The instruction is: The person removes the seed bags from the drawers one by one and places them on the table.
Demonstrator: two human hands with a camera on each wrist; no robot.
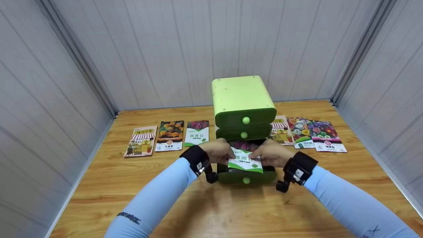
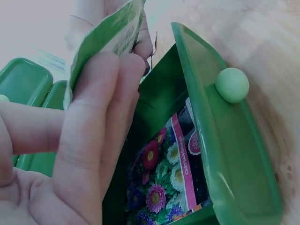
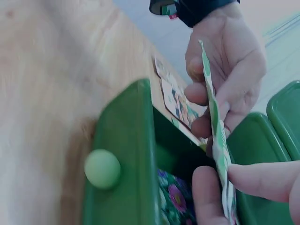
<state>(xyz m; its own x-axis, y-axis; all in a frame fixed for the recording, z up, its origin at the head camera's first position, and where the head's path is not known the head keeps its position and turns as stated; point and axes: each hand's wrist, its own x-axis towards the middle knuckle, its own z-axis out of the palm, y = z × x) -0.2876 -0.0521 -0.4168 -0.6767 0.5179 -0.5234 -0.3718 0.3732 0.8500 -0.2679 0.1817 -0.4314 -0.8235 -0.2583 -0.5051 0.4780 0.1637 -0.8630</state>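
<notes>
Both hands hold one green-and-white seed packet [image 1: 245, 162] over the pulled-out bottom drawer [image 1: 231, 178] of a small green cabinet [image 1: 243, 94]. My left hand [image 1: 216, 150] pinches its left edge, thumb on the printed front and fingers behind. On the opposite edge, my right hand [image 1: 274, 152] pinches it between thumb and fingers, as the right wrist view also shows. Inside the drawer lies a flower-printed seed packet [image 2: 161, 180] marked chrysanthemum. Whether more lies under it is hidden.
Left of the cabinet lie a market-stall packet [image 1: 141, 141], an orange-flower packet [image 1: 169, 136] and a green-and-white packet [image 1: 197, 133]. To its right are another stall packet [image 1: 281, 129] and two overlapping flower packets [image 1: 327, 135]. The two upper drawers [image 1: 244, 132] are closed. Pale walls enclose the table.
</notes>
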